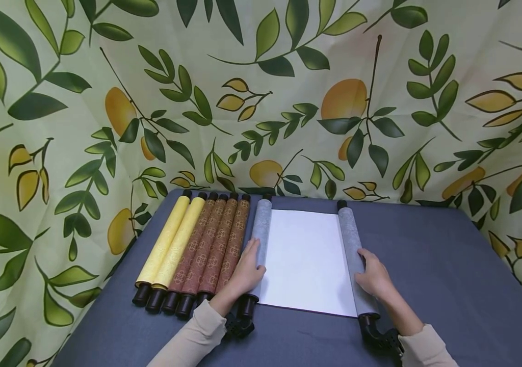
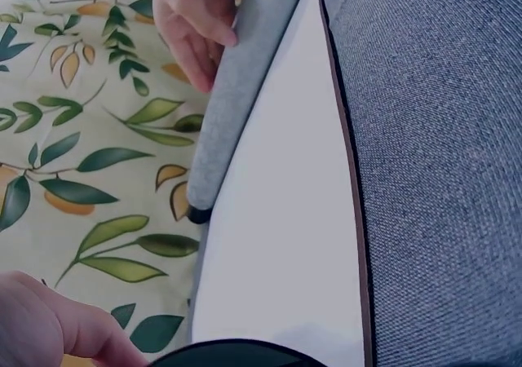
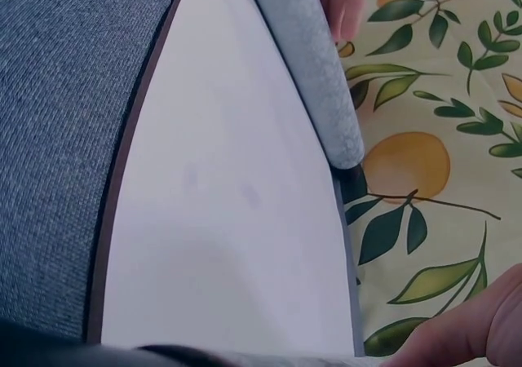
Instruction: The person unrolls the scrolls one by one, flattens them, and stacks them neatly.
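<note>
A grey-blue scroll lies partly unrolled on the table, its blank white sheet (image 1: 307, 260) stretched between two rolls. My left hand (image 1: 248, 270) holds the left roll (image 1: 262, 219) near its lower half, thumb on the sheet side. On the other side, my right hand (image 1: 374, 275) grips the right roll (image 1: 349, 229) from its outer edge. Dark knobs cap the roll ends. The left wrist view shows the right hand (image 2: 196, 24) with its thumb against the grey roll (image 2: 245, 90). In the right wrist view, the left hand's fingers (image 3: 351, 4) overlap the opposite roll (image 3: 306, 65).
Left of the scroll, two yellow rolled scrolls (image 1: 164, 242) and several brown patterned ones (image 1: 215, 239) lie side by side. A dark blue cloth covers the table (image 1: 426, 255). Leaf-print fabric (image 1: 288, 122) hangs behind and at the sides.
</note>
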Demonstrator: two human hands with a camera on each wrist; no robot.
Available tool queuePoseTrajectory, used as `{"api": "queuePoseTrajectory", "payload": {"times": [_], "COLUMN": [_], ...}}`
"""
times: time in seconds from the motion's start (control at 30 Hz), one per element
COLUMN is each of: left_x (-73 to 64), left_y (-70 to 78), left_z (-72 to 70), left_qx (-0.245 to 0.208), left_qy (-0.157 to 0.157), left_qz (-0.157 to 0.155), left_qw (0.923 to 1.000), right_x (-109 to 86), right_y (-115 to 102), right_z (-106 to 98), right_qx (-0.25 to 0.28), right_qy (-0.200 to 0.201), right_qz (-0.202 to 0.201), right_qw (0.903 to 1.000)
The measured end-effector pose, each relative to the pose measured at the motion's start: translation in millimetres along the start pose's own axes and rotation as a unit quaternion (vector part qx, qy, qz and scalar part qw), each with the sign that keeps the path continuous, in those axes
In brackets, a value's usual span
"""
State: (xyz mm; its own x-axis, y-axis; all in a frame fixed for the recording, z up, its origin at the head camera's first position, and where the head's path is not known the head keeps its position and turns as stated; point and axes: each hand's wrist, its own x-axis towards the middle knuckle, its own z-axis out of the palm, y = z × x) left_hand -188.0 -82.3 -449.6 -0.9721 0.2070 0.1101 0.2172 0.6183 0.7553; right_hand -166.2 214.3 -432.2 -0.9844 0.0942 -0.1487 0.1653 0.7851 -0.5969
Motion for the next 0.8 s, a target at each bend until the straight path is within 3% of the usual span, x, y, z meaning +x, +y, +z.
{"api": "queuePoseTrajectory", "payload": {"times": [0.3, 0.8], "left_x": [-0.8, -1.3], "left_y": [-4.4, -0.9], "left_z": [-1.4, -5.6], "left_qx": [-0.006, -0.010], "left_qy": [0.001, 0.012], "left_qz": [-0.015, -0.014], "left_qw": [0.9999, 0.9998], "right_x": [3.2, 1.6], "right_y": [6.7, 7.0], "right_z": [-1.1, -4.6], "right_qx": [-0.006, -0.012], "right_qy": [-0.014, -0.011], "right_qz": [-0.008, 0.000], "right_qw": [0.9999, 0.9999]}}
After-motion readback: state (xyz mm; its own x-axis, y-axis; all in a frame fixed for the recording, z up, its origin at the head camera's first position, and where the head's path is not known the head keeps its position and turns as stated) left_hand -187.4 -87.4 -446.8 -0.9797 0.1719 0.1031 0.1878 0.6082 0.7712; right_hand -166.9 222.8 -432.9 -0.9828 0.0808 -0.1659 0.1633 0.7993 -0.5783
